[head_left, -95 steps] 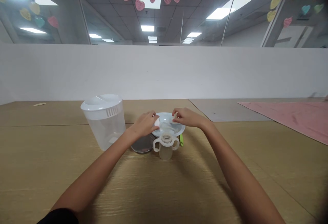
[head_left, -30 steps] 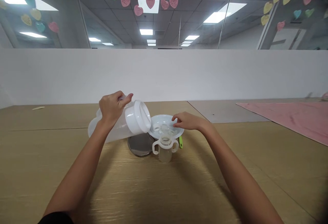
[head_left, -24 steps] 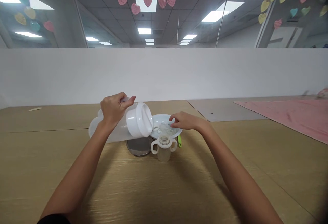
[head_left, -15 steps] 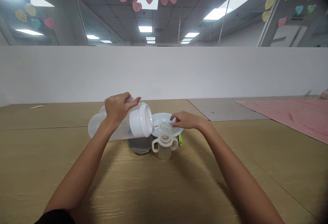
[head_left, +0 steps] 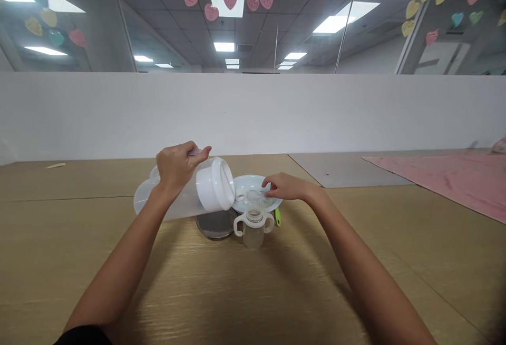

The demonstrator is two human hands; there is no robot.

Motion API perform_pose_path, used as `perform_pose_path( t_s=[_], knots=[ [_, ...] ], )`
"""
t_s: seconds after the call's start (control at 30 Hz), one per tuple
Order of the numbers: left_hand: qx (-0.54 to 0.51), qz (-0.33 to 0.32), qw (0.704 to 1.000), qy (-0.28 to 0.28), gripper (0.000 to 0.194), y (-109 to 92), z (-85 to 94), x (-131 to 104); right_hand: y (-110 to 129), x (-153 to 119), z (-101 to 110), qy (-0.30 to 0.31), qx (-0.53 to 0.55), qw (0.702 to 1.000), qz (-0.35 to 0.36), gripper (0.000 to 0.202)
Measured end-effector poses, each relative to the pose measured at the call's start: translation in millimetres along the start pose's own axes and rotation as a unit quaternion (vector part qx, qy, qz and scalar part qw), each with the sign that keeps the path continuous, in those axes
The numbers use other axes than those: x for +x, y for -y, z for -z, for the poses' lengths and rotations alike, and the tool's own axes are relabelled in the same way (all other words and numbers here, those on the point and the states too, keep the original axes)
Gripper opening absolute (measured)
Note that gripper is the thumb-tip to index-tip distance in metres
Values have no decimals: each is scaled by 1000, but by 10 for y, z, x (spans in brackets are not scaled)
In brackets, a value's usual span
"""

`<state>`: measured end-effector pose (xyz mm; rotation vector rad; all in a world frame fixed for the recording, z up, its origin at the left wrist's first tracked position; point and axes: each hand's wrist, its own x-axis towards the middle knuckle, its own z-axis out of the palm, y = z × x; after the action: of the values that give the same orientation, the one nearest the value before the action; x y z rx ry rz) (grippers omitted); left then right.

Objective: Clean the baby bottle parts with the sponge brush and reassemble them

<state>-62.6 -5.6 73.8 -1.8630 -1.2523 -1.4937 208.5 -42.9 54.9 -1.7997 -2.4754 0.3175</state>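
My left hand (head_left: 177,166) is wrapped round the handle of a large translucent pitcher (head_left: 185,201) with a white lid. The pitcher is tilted, its lid end toward the white bowl (head_left: 245,180). Inside the bowl are clear pieces and a small white ring (head_left: 240,196). At the bowl's right side, my right hand (head_left: 283,185) has its fingertips closed on something clear, too small to make out. In front of the bowl stands an open-topped bottle (head_left: 253,234) with a white two-handled holder (head_left: 239,225).
A round grey metal plate (head_left: 215,225) lies left of the bottle, partly under the pitcher. A green handle (head_left: 278,217) sticks out by the bowl. Pink cloth (head_left: 454,176) covers the right back, beside a grey panel (head_left: 343,168). A white wall (head_left: 253,113) rises behind.
My left hand and the pitcher have moved slightly left, and the pitcher's lid opening has turned a little more into view. My right hand has barely moved.
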Motion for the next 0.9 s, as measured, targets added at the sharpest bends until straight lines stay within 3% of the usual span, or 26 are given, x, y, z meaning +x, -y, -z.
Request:
perform_pose_path(
  t_s=[0.17, 0.3, 0.47, 0.6, 0.7, 0.8, 0.9],
  knots=[
    [-123, 25, 992, -26, 44, -83, 214, 44, -2, 0, -2, -6, 0, 1000, 2, 39],
    [-189, -9, 982, 6, 44, -280, 363, 22, -3, 4, -12, 5, 1, 1000, 12, 36],
    [-133, -52, 989, 38, 46, -493, 418, -38, -22, 13, -22, 20, 5, 1000, 18, 37],
    [-120, -48, 991, 33, 44, -407, 368, -18, -21, 7, -14, 25, 3, 1000, 4, 38],
    [-169, 20, 985, -1, 46, -163, 303, 63, -14, 3, -8, 19, 1, 1000, 5, 39],
    [-202, 171, 964, -15, 49, 169, 236, 163, -7, 1, -7, 15, -5, 1000, 8, 39],
    [-181, 333, 925, -31, 44, 552, 155, 213, -5, -3, -6, 15, -7, 1000, 12, 39]
  ],
)
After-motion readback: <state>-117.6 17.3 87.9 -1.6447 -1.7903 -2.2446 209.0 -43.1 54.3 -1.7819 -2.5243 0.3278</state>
